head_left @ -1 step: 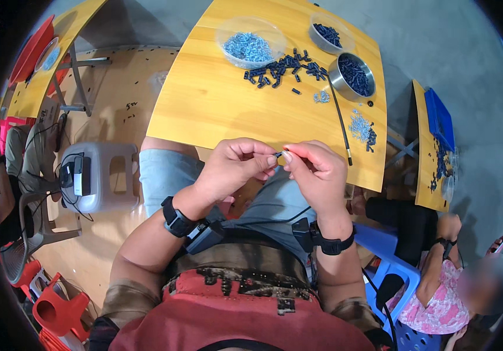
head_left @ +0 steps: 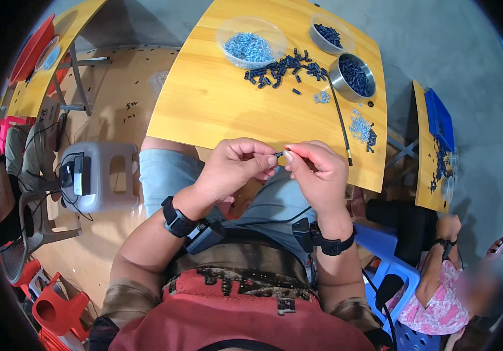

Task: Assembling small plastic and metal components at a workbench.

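In front of my lap, just off the table's near edge, both my hands meet at the fingertips. My left hand [head_left: 241,166] is closed in a pinch on a small black cylindrical piece [head_left: 279,154]. The piece reaches to the fingertips of my right hand [head_left: 320,171], which is also closed in a pinch; whatever else it holds is too small or hidden. On the yellow table [head_left: 204,105] lies a loose pile of black cylindrical pieces [head_left: 275,71]. To its right are small heaps of tiny silvery parts [head_left: 359,127].
A clear bowl [head_left: 223,48] holds light-blue parts; another clear tub [head_left: 316,38] and a metal bowl [head_left: 334,76] hold black pieces. A thin black rod [head_left: 340,120] lies along the right. A grey stool [head_left: 105,193] stands left; a co-worker in pink [head_left: 438,298] sits right.
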`<state>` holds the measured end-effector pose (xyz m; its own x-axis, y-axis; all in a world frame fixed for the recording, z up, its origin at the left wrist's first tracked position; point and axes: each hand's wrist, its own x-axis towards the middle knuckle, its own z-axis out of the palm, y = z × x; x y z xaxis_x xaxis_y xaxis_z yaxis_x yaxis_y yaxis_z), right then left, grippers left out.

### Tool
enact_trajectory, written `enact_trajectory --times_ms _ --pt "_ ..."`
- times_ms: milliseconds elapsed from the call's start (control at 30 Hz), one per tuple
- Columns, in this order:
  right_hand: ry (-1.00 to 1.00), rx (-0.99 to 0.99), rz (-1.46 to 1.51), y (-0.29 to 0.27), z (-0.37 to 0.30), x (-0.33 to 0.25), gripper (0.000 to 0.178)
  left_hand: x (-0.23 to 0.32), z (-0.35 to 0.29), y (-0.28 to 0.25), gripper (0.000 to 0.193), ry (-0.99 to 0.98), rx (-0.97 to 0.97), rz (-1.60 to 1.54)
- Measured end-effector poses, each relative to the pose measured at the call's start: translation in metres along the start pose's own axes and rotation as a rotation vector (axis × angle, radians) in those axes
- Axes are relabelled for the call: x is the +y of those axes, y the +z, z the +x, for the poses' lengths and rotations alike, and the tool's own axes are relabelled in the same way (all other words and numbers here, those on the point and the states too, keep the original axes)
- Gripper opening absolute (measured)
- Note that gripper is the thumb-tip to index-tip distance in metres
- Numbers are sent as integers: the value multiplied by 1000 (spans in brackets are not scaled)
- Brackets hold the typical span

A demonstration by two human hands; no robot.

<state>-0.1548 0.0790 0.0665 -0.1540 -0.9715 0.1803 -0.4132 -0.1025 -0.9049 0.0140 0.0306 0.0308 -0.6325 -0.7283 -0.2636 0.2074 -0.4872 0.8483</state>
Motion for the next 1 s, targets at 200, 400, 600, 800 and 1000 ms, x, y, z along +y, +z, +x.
enact_trajectory --times_ms 200,400,600,800,1000 --pt "-30 -5 -27 0 1 0 9 -2 1 -1 15 53 11 30" --pt "-55 -7 -83 1 3 -3 9 -3 1 1 14 74 46 43" --pt "-128 -8 -149 3 6 -9 7 4 -4 7 12 92 79 79" --pt "-126 9 -160 6 6 -11 6 -1 -4 10 11 185 157 168" --pt "-186 1 -178 7 10 -13 6 0 -7 12 10 325 221 334"
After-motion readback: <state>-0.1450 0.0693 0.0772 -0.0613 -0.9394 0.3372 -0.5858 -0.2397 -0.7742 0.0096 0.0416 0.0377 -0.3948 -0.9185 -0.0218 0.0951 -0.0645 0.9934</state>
